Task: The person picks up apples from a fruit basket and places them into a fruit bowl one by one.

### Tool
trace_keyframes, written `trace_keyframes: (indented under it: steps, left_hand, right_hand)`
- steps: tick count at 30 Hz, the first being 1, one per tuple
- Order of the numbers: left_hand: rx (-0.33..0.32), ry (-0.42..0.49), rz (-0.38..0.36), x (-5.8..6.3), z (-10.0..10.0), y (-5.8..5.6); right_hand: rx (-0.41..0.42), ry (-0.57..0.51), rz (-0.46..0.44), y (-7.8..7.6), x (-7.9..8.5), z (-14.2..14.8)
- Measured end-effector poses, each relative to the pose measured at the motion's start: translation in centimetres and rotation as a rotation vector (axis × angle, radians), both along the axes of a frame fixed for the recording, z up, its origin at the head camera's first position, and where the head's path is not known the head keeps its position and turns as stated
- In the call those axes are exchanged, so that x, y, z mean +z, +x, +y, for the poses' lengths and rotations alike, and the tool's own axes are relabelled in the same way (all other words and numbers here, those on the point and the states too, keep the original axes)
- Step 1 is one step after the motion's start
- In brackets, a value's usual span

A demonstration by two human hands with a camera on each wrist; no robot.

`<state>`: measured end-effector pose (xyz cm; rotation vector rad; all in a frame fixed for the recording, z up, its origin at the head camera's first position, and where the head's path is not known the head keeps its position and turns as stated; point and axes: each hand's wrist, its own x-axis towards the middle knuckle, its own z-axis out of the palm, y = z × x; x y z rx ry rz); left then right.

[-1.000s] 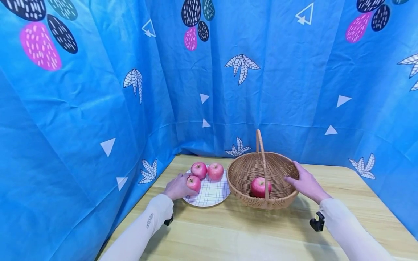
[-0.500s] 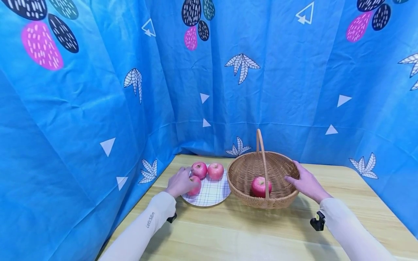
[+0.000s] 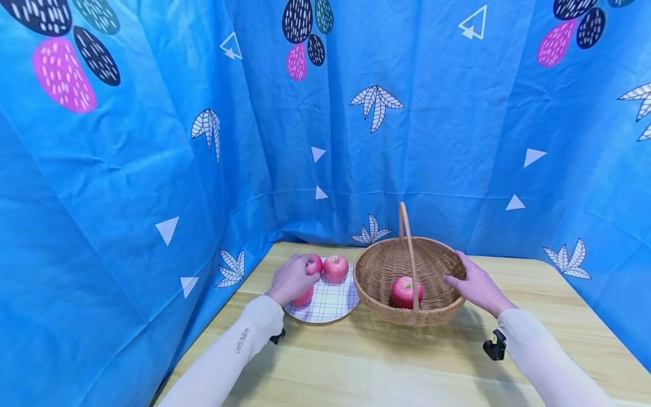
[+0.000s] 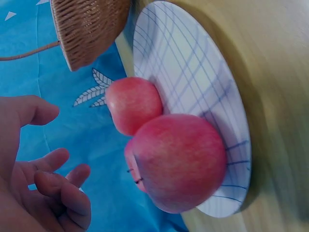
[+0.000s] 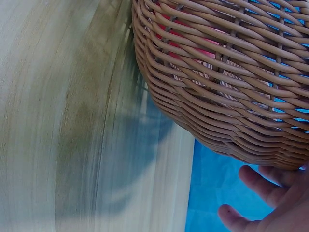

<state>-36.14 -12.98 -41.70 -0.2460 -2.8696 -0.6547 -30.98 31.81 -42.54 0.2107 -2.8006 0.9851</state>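
My left hand [image 3: 291, 277] hovers over the left side of a white checked plate [image 3: 330, 301], fingers bent and thumb apart with nothing between them. Beneath it lies the front red apple [image 3: 303, 298], partly covered. The fingertips overlap the back-left apple [image 3: 315, 263] in the head view, and a paler apple [image 3: 335, 268] sits beside that one. In the left wrist view, the front apple [image 4: 181, 164] mostly hides the back-left one. My right hand [image 3: 480, 287] grips the right rim of a wicker basket [image 3: 373, 274], thumb inside, fingers outside. One apple [image 3: 406, 291] rests in the basket.
The basket's arched handle [image 3: 409, 249] rises above its rim, and the basket stands just right of the plate. Blue patterned curtains [image 3: 376, 158] hang behind and at both sides of the wooden table [image 3: 351, 362].
My left hand has left the front apple, moving back and right over the plate toward the back-left apple. The right hand and basket have stayed put.
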Motion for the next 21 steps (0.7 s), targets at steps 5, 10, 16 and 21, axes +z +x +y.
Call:
trace_keyframes:
  steps: [5,10,16,21]
  left_hand:
    - [-0.036,-0.019,0.019,0.7,1.3,-0.1]
    - [-0.093,-0.012,0.010,1.6,2.7,0.0]
    - [-0.155,-0.011,0.047,2.2,4.3,-0.2]
    - [-0.187,-0.086,0.085,2.8,5.6,-0.1]
  right_hand:
    - [0.000,-0.005,-0.002,0.0,0.0,0.0]
    - [-0.001,-0.007,-0.002,0.0,0.0,0.0]
    - [-0.003,-0.005,-0.004,-0.1,-0.1,0.0]
    - [-0.004,-0.002,0.000,-0.1,0.0,0.0]
